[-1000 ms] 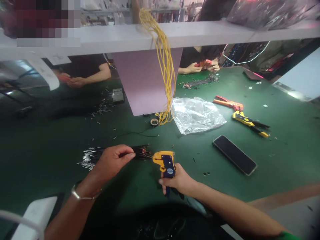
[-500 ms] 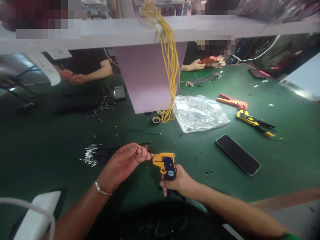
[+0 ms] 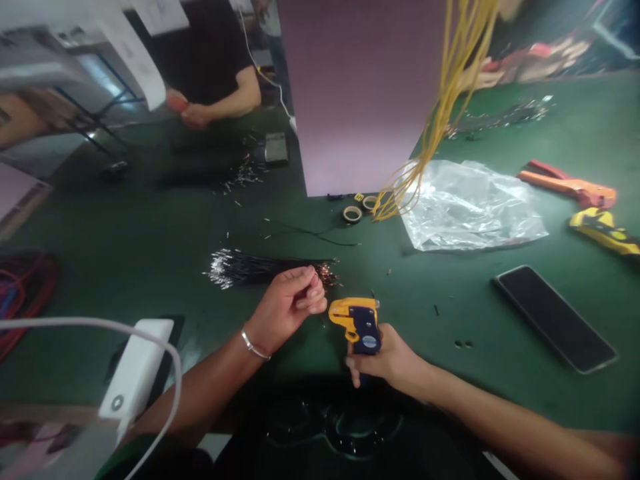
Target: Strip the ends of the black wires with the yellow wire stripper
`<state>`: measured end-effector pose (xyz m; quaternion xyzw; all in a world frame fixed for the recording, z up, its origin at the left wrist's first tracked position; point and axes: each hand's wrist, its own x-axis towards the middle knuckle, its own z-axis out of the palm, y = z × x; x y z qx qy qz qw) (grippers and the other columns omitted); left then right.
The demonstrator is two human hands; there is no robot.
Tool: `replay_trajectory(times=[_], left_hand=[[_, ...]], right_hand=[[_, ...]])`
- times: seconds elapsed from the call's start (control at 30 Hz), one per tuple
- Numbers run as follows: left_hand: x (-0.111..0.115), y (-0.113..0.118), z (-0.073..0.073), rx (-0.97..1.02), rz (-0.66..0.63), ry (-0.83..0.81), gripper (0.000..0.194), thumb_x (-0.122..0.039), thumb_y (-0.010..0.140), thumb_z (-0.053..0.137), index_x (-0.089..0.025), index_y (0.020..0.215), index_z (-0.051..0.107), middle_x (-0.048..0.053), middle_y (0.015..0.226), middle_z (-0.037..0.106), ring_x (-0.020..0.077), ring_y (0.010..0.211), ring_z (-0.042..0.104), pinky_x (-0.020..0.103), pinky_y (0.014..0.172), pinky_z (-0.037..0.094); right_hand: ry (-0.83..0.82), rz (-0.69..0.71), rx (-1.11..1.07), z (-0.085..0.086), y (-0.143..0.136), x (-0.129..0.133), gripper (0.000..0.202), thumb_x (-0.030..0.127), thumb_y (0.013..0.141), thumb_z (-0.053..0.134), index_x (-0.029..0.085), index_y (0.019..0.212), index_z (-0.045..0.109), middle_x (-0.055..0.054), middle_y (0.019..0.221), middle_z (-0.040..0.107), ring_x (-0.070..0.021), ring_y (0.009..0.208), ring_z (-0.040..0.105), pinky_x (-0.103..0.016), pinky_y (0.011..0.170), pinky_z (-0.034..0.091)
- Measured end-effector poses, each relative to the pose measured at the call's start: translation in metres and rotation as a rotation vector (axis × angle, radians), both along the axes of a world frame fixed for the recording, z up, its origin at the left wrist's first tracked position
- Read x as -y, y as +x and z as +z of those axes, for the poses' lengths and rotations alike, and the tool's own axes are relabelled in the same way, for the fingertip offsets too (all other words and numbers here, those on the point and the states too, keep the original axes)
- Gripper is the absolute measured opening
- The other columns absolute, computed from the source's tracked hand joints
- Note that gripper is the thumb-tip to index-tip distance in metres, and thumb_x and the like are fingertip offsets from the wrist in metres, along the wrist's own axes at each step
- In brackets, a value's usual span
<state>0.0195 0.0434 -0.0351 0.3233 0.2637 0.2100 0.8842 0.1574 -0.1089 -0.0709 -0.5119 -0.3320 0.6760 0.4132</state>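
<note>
My left hand (image 3: 293,303) is closed in a pinch, beside the right end of a bundle of black wires (image 3: 265,268). A thin black wire showed at these fingers a moment ago; now the fingers mostly hide it. The bundle lies flat, with silvery terminals at its left end and copper-coloured ends at its right. My right hand (image 3: 390,360) is wrapped around the handle of a yellow and dark blue wire stripper (image 3: 363,323). Its yellow nose points left, a short gap from my left fingers. A small dark bit sticks up at its back.
A phone (image 3: 555,319), a clear plastic bag (image 3: 475,207), tape rolls (image 3: 352,215) and hanging yellow wires (image 3: 440,120) lie beyond my hands. Orange-red pliers (image 3: 570,185) and a yellow-black tool (image 3: 603,230) are at right. A white power bank (image 3: 135,370) with a cable sits left. Co-workers' hands (image 3: 197,115) are across the table.
The view has turned left and down. My left hand has drawn a little away from the stripper's nose, up toward the copper-ended side of the bundle. My right hand keeps its grip.
</note>
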Motion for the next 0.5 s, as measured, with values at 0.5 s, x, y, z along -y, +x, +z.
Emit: replay_trajectory(times=[0.5], left_hand=[[0.0034, -0.0012, -0.0036, -0.113, -0.048, -0.001, 0.026, -0.023, 0.083, 0.066, -0.011, 0.061, 0.059, -0.005, 0.049, 0.036, 0.0027, 0.042, 0.026, 0.02, 0.044, 0.02]], right_hand=[[-0.019, 0.09, 0.045, -0.0002, -0.0005, 0.0065, 0.015, 0.021, 0.072, 0.065, 0.016, 0.058, 0.063, -0.003, 0.056, 0.065, -0.0146, 0.055, 0.055, -0.027, 0.058, 0.044]])
